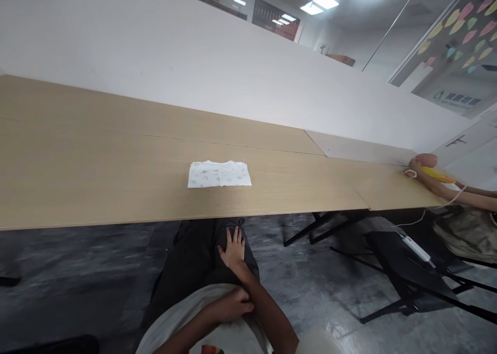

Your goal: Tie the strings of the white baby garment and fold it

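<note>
One folded white cloth [209, 176] lies past the nearer right hand [233, 251], its long side going left to right; that hand is spread, the left hand [235, 304] curled.

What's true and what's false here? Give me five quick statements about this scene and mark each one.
1. The white folded cloth lies on the table. True.
2. The right hand holds the cloth. False: that hand rests on the dark trousers.
3. The left hand is on the tabletop. False: that hand is below the table's edge.
4. Another person's hand shows at the far right. True.
5. The black chair is left of the cloth. False: right.
</note>
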`<action>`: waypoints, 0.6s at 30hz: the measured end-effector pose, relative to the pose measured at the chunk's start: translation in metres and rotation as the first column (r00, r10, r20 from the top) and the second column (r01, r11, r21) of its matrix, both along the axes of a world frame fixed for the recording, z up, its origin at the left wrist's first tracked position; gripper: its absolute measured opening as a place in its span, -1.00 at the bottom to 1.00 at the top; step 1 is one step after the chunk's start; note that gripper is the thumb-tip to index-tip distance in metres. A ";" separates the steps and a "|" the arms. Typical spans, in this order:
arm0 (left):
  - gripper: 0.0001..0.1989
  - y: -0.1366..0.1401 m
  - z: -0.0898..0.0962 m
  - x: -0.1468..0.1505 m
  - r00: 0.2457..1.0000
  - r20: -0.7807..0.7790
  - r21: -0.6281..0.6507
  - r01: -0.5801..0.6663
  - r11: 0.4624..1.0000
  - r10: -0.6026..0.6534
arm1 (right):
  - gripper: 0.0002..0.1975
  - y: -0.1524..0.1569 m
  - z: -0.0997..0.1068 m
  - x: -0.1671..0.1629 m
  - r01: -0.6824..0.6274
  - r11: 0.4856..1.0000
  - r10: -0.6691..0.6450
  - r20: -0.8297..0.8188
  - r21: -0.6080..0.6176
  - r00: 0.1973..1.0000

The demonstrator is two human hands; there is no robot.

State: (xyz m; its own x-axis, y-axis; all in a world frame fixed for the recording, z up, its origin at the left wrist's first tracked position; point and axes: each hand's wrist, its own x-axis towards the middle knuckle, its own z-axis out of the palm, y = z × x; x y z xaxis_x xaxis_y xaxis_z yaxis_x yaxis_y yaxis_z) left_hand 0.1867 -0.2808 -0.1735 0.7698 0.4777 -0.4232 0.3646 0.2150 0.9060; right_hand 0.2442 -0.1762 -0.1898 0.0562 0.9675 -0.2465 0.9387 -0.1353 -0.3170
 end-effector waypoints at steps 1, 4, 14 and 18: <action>-0.75 0.000 0.001 0.000 1.000 0.005 -0.019 0.011 1.000 -0.010 | -0.18 0.000 0.001 0.000 0.000 1.000 0.000 -0.001 -0.005 1.000; -0.77 0.002 0.002 -0.001 0.999 0.019 -0.067 0.027 0.997 -0.026 | -0.19 0.000 0.002 -0.001 0.003 1.000 -0.003 -0.010 -0.005 1.000; -0.79 0.000 -0.001 0.001 1.000 -0.014 0.042 -0.017 0.999 0.017 | -0.19 -0.001 0.004 0.000 0.002 1.000 -0.002 -0.006 0.010 1.000; -0.78 0.003 0.001 -0.001 0.999 0.007 0.001 0.038 0.999 -0.038 | -0.19 0.000 0.006 -0.001 -0.001 1.000 0.001 0.017 0.001 1.000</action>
State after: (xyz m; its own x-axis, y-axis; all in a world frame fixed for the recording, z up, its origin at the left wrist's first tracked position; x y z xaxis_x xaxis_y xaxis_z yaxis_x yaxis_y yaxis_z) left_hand 0.1857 -0.2781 -0.1730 0.7907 0.4483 -0.4169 0.3659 0.2001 0.9089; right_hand 0.2436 -0.1764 -0.1841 0.0594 0.9677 -0.2449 0.9442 -0.1341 -0.3009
